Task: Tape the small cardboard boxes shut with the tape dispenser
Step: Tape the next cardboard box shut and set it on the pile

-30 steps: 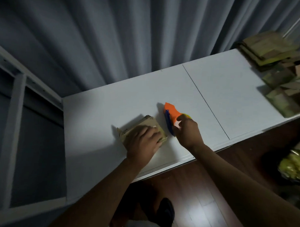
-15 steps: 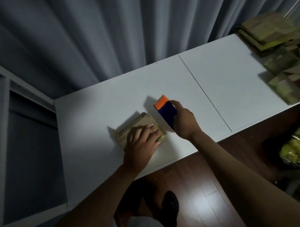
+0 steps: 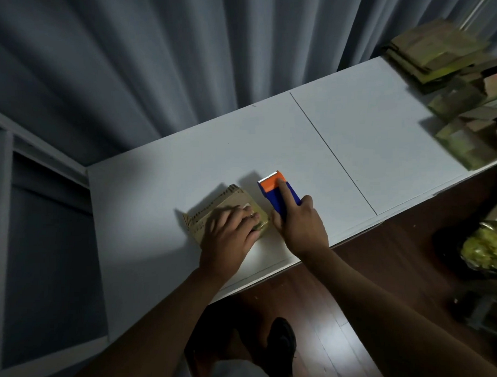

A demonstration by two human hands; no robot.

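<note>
Pressing flat, my left hand (image 3: 229, 234) held the box (image 3: 228, 208) on the desk (image 3: 157, 191). My right hand (image 3: 299, 226) gripped the dispenser (image 3: 278, 191) just beside it, forefinger along the top; I judged the blade should land on the seam.

Reference landmark: box (image 3: 228, 210) on the table (image 3: 158, 219). Left of and behind the box, the tabletop lies bare up to the curtain (image 3: 181, 63). Immediately right of the box, the dispenser (image 3: 278, 194) and right hand (image 3: 301, 228) block passage. Well right of the box, past the seam (image 3: 333, 154), a blurred cardboard stack (image 3: 458, 96) occupies the table end.
</note>
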